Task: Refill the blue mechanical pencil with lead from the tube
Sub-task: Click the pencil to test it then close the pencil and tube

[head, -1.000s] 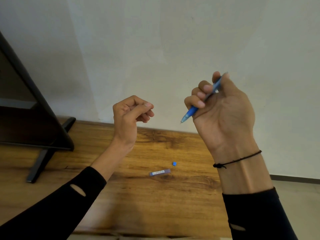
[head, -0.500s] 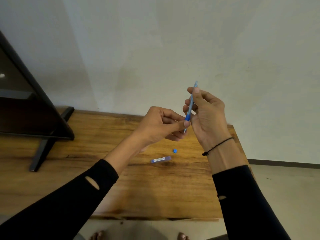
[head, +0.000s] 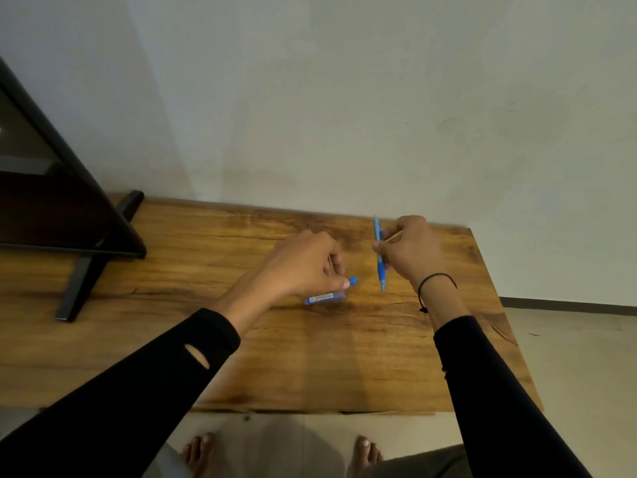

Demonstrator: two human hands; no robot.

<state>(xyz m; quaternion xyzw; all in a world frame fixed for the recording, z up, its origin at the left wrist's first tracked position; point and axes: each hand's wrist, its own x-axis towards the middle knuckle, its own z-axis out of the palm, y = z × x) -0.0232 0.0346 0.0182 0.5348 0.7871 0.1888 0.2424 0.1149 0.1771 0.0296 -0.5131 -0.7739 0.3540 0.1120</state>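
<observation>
My right hand [head: 412, 251] holds the blue mechanical pencil [head: 380, 260] nearly upright, tip down, just above the wooden table [head: 241, 357]. The clear blue lead tube [head: 324, 298] lies flat on the table, partly under my left hand [head: 306, 262]. That hand hovers low over the tube with its fingers curled. Its thumb tip is at a small blue cap [head: 353, 280] that sits beside the tube. Whether the thumb and fingers grip the cap is hidden from me.
A dark screen on a black stand [head: 74, 284] takes up the table's left end. A pale wall runs behind the table. The table's right edge is close to my right arm, and bare feet [head: 367, 450] show on the floor below the near edge.
Both hands have dropped from chest height to the table. My left hand left the pencil's tip and went down to the cap and tube. The pencil stayed in my right hand.
</observation>
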